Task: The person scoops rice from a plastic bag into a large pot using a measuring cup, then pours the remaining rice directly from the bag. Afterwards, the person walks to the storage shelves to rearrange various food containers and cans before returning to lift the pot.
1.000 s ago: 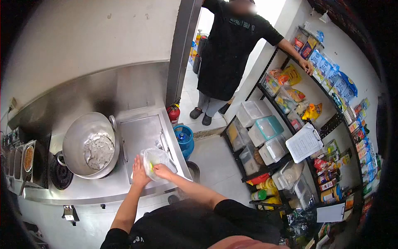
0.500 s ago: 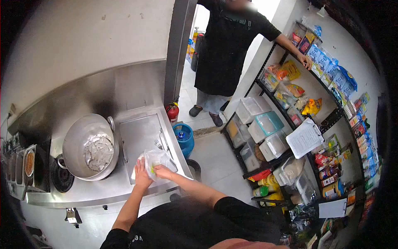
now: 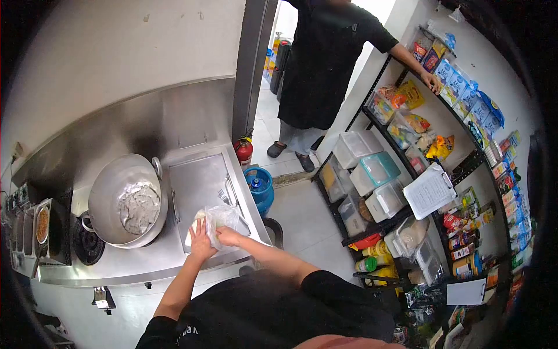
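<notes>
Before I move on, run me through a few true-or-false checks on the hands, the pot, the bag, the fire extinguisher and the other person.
1. The left hand and the right hand are both at the plastic bag. True.
2. The large metal pot has a pale mass in it. True.
3. In this view, the pot stands to the right of the plastic bag. False: it stands to the left.
4. The fire extinguisher by the doorway is blue. False: it is red.
5. The other person's hand is at the top of the shelving rack. True.
6. The clipboard with the written sheet lies inside the pot. False: it is at the shelving rack.
</notes>
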{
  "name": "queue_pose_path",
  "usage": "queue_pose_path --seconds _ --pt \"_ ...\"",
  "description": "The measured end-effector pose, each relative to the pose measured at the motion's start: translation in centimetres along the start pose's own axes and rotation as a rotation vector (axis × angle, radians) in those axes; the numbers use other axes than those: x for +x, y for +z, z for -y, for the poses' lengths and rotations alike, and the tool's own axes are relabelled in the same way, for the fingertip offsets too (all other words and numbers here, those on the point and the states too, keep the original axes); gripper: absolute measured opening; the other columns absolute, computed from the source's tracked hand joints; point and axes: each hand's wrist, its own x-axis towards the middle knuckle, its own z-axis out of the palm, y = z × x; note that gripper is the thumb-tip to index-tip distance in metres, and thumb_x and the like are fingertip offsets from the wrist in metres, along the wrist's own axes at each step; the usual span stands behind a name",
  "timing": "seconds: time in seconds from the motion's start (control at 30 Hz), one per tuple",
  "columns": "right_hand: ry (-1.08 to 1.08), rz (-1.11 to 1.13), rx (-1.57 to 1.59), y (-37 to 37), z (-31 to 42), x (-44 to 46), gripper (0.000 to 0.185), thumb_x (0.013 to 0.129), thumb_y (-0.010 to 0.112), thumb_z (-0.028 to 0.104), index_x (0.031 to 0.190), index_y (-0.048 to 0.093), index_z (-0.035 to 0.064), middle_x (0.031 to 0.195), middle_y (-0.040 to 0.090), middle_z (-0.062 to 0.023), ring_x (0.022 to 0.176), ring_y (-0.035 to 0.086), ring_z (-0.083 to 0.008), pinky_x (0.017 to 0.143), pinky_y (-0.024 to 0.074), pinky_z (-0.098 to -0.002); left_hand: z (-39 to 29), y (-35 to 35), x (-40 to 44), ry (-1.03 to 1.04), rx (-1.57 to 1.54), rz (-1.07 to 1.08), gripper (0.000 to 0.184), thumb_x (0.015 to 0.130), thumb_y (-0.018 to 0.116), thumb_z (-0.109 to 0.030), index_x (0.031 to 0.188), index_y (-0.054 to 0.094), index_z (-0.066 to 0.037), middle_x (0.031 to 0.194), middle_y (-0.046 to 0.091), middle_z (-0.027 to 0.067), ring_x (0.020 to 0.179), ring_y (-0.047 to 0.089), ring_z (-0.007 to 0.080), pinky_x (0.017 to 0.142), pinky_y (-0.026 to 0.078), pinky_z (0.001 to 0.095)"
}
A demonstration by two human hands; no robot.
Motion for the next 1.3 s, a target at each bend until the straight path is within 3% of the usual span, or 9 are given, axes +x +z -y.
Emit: queue_pose_path --seconds 0.1,0.23,0.37,0.5,0.63,0.77,0.83,0.97,1.3 --pt "0.152 0.095 -0.014 -0.3 0.2 0.1 0.029 0.092 0.042 0.025 0.089 0.059 0.0011 0.064 0.059 -0.0142 0.047 0.055 -0.0223 0.044 0.0425 -0.0384 0.2 -0.7 0.2 -0.093 -0.056 -0.006 0.112 0.053 0.079 -0.032 0.143 0.019 -0.005 0.152 0.005 0.0154 0.14 0.001 0.0358 0.109 0.009 0.0583" --pt "0.076 0.044 -0.06 0.1 0.0 0.0 0.029 0.093 0.041 0.025 0.086 0.057 0.0022 0.057 0.054 -0.0104 0.04 0.05 -0.0201 0.037 0.0374 -0.0365 1.4 -0.6 0.5 -0.367 -0.137 -0.023 0.126 0.049 0.082 -0.033 0.144 0.005 -0.002 0.152 0.001 0.0157 0.14 -0.001 0.0361 0.111 0.008 0.0538" --pt "0.151 0.063 -0.038 -0.2 1.1 -0.4 0.029 0.093 0.041 0.025 0.086 0.058 0.0015 0.058 0.055 -0.012 0.041 0.051 -0.0213 0.039 0.0392 -0.0369 1.1 -1.2 0.5 -0.349 -0.118 0.02 0.12 0.053 0.08 -0.033 0.144 0.008 0.0 0.152 0.003 0.0162 0.14 0.0 0.037 0.112 0.009 0.0517" --pt "0.025 0.002 -0.085 1.1 -1.2 0.7 0.029 0.093 0.041 0.024 0.087 0.057 0.0015 0.059 0.055 -0.0131 0.043 0.051 -0.0217 0.038 0.0389 -0.0377 1.1 0.8 1.0 -0.11 -0.078 -0.05 0.108 0.059 0.076 -0.035 0.143 0.017 0.0 0.151 0.009 0.0176 0.14 0.002 0.0373 0.112 0.01 0.0505" --pt "0.084 0.061 -0.063 0.5 -0.2 0.2 0.029 0.094 0.04 0.024 0.085 0.056 0.0016 0.058 0.054 -0.0125 0.044 0.051 -0.0211 0.04 0.0391 -0.0373 1.9 2.7 1.5 0.029 -0.036 -0.13 0.1 0.06 0.074 -0.038 0.14 0.028 -0.002 0.15 0.013 0.0192 0.139 0.006 0.0382 0.112 0.012 0.0497" --pt "0.166 0.072 -0.003 -0.1 1.5 -0.7 0.029 0.094 0.041 0.024 0.083 0.055 0.0013 0.058 0.053 -0.0117 0.044 0.051 -0.0204 0.042 0.04 -0.0367 1.7 0.2 0.4 0.05 -0.112 -0.09 0.105 0.058 0.077 -0.028 0.141 0.02 0.001 0.151 0.01 0.0165 0.14 0.005 0.0361 0.112 0.013 0.0479" --pt "0.159 0.053 0.018 -0.1 1.3 -0.7 0.029 0.094 0.041 0.024 0.082 0.056 0.0015 0.058 0.053 -0.0114 0.045 0.051 -0.0202 0.043 0.0401 -0.0363 1.2 -1.0 -0.1 -0.138 -0.178 -0.085 0.109 0.056 0.079 -0.026 0.142 0.017 0.001 0.151 0.01 0.0178 0.14 0.006 0.0351 0.112 0.014 0.0467" --pt "0.082 0.05 -0.054 0.1 0.6 -0.5 0.03 0.094 0.041 0.025 0.085 0.056 0.0003 0.062 0.057 -0.0154 0.048 0.054 -0.0238 0.046 0.0423 -0.0389 2.0 -0.6 -0.6 -0.249 -0.184 -0.06 0.112 0.056 0.079 -0.031 0.142 0.015 0.001 0.15 0.01 0.0213 0.139 0.009 0.0365 0.112 0.014 0.0483" --pt "0.174 0.081 -0.053 -0.1 1.0 -0.3 0.03 0.09 0.044 0.022 0.09 0.059 -0.0035 0.074 0.061 -0.0228 0.059 0.06 -0.0302 0.056 0.0461 -0.0433 0.5 0.4 0.7 -0.018 -0.134 -0.108 0.103 0.062 0.074 -0.029 0.143 0.017 0.0 0.15 0.012 0.017 0.14 0.007 0.0336 0.112 0.013 0.048"
